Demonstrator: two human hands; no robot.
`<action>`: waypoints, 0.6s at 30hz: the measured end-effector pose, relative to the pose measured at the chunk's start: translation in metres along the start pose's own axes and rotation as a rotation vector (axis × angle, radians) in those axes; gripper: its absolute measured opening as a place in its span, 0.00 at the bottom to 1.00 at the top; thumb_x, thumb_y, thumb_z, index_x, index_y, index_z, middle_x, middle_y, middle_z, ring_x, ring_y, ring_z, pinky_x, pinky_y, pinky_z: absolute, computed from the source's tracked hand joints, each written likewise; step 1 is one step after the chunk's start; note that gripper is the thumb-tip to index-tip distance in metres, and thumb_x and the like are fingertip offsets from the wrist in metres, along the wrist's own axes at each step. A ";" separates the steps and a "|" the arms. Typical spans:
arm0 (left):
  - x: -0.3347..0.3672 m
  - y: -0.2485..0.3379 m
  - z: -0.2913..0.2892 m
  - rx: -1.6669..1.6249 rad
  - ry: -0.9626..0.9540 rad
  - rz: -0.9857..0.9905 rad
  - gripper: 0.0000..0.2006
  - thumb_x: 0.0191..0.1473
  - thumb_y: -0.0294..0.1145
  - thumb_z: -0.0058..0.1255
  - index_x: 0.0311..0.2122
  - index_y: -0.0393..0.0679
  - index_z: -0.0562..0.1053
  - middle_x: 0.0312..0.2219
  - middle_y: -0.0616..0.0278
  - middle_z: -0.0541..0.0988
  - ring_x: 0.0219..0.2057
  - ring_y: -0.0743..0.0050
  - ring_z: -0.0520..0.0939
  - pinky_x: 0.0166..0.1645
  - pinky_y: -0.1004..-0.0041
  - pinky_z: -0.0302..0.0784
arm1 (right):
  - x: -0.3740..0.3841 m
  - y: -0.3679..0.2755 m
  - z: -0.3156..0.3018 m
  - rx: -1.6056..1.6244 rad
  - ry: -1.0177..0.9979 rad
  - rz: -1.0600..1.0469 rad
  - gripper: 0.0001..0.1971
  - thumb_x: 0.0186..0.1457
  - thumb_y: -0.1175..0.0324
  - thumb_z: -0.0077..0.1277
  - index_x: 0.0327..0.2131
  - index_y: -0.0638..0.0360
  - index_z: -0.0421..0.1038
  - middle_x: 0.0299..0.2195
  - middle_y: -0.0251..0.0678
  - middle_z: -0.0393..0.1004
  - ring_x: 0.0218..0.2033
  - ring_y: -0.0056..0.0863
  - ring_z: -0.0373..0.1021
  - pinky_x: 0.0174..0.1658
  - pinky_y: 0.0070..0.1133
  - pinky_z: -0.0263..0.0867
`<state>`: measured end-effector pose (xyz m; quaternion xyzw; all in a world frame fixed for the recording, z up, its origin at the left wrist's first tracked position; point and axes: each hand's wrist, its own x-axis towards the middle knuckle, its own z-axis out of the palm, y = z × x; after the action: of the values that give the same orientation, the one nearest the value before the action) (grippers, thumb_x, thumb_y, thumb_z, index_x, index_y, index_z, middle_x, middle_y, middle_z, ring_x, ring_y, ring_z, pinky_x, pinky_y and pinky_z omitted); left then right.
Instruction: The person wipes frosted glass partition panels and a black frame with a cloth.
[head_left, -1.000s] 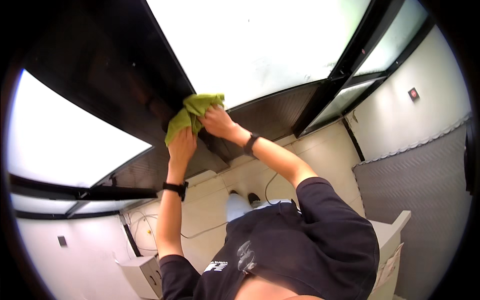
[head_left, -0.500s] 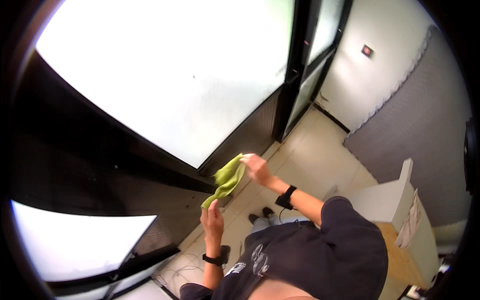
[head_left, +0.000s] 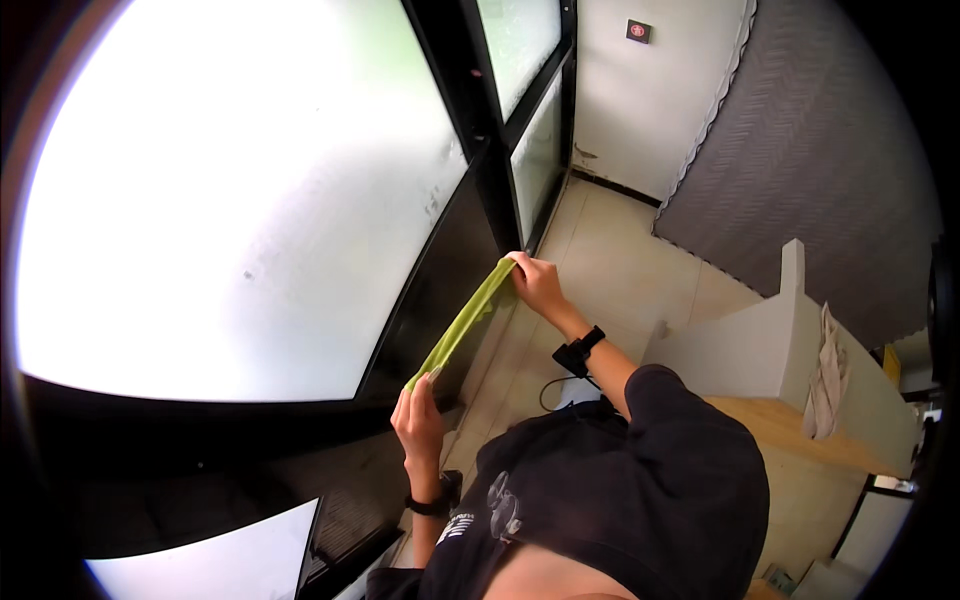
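Observation:
A yellow-green cloth (head_left: pixel 467 323) is stretched taut on a slant between my two hands. My left hand (head_left: pixel 418 418) pinches its lower end with thumb and fingers. At the upper end, my right hand (head_left: pixel 537 284) grips the other corner. The cloth hangs in front of the dark lower panel of a large frosted window (head_left: pixel 230 220), apart from the glass as far as I can see. Both wrists carry black straps.
Black frame bars (head_left: pixel 484 190) divide the window from a narrower glass pane (head_left: pixel 537 150). To the right stands a pale cabinet (head_left: pixel 740 350) with a beige cloth (head_left: pixel 827 375) draped over its side. A grey quilted curtain (head_left: pixel 800 170) hangs behind it, above the tiled floor (head_left: pixel 610 240).
The cloth has gone from loose and folded to pulled straight as my hands moved farther apart. My right hand rose, and the view has turned and shifted along the window.

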<state>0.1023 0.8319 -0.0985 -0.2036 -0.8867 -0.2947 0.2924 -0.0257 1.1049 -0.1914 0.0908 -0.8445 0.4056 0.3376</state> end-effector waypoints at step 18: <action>0.197 0.121 0.252 -0.458 -0.162 -0.156 0.04 0.62 0.21 0.37 0.40 0.36 0.57 0.35 0.47 0.81 0.35 0.54 0.84 0.39 0.66 0.78 | 0.135 0.243 -0.152 0.112 0.277 0.266 0.09 0.58 0.75 0.47 0.41 0.56 0.73 0.24 0.41 0.75 0.22 0.34 0.75 0.25 0.25 0.68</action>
<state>-0.0801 1.1207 -0.0889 -0.2185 -0.8304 -0.4923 0.1430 -0.1557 1.3942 -0.1890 -0.0594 -0.7707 0.5017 0.3884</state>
